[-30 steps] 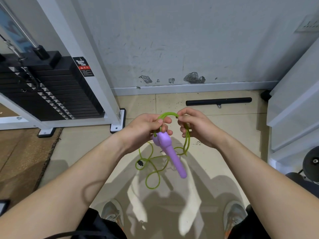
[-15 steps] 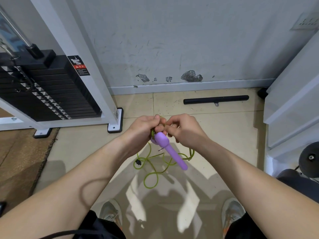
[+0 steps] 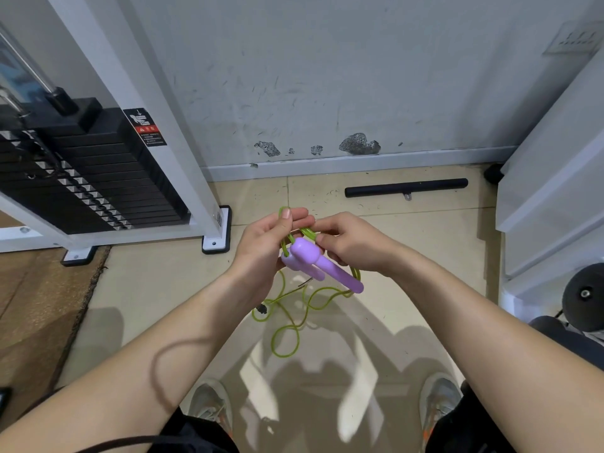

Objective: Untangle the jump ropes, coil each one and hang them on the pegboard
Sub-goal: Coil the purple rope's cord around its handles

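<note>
Both hands work close together above the tiled floor point(image 3: 408, 289). The left hand point(image 3: 264, 253) is closed around the heads of the two purple handles point(image 3: 313, 259) and pinches a small loop of the green jump rope point(image 3: 287, 322) between thumb and forefinger; the loop sticks up past the fingertips. The right hand point(image 3: 349, 246) pinches the same rope just beside the handle heads, its fingers curled. The handles point down and to the right, side by side, and the rest of the rope hangs below them in loose loops with a small black piece on one strand.

Beyond the hands, a black bar point(image 3: 405, 191) lies on the floor near the scuffed wall point(image 3: 327, 93). To the left stands a white machine frame point(image 3: 147, 125) with a black weight stack point(image 3: 91, 184); a red and black warning label point(image 3: 145, 127) on it is too small to read. Grey shoes point(image 3: 212, 407) show at the bottom edge.
</note>
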Motion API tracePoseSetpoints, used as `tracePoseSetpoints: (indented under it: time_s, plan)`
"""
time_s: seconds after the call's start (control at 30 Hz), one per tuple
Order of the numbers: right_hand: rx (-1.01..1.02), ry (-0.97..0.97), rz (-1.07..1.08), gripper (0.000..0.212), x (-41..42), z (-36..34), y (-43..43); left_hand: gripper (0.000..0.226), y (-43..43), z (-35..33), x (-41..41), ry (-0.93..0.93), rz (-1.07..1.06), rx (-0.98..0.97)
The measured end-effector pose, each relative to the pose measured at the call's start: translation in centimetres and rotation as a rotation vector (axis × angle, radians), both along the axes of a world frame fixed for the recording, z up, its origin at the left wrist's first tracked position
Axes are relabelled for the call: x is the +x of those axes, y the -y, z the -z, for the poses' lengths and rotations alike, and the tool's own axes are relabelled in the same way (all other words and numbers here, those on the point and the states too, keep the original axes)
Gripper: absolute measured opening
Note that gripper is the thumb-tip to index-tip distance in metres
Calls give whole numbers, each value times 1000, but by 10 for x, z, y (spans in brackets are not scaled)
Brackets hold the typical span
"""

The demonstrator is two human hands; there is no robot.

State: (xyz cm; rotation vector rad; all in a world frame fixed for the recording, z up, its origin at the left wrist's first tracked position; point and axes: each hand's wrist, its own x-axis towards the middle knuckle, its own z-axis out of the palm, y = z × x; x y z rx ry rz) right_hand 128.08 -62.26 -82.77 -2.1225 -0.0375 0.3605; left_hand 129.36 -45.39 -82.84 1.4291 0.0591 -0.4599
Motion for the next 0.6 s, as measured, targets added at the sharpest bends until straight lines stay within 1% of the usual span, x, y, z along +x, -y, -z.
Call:
tracePoseSetpoints:
  time_s: [0.07,0.1,0.13,0.17,0.2,0.27,0.3,0.4,0.43,0.5,0.53,0.6]
  plan:
    - [46,4,145,20,0,3,-3,30,0,1,0,13,-19,-4]
    - [102,-19,216,17,-1,4,-6,29,0,1,-1,32,-25,-3]
    - [145,-39,273,15,-1,5,-8,29,0,2,-1,57,-25,4]
    - [147,-46,306,13,-2,5,-11,29,1,1,-2,80,-16,16]
    - [91,-28,316,13,-1,6,-11,30,2,2,-3,99,-7,32]
    - [-49,6,262,13,0,5,-9,27,2,4,-4,135,-9,65]
    - [-85,-2,224,19,1,4,-6,25,2,5,-3,150,-18,77]
    - [-101,-14,135,36,0,2,-3,19,3,6,2,187,-55,110]
    - [-116,10,130,35,-1,2,-4,19,3,6,3,202,-63,122]
    - [-120,55,193,22,-2,3,-9,20,5,8,4,225,-66,138]
    - [-88,65,238,16,-3,2,-13,20,6,8,4,237,-72,138]
    - [79,43,304,9,-7,3,-23,20,9,10,4,265,-135,143]
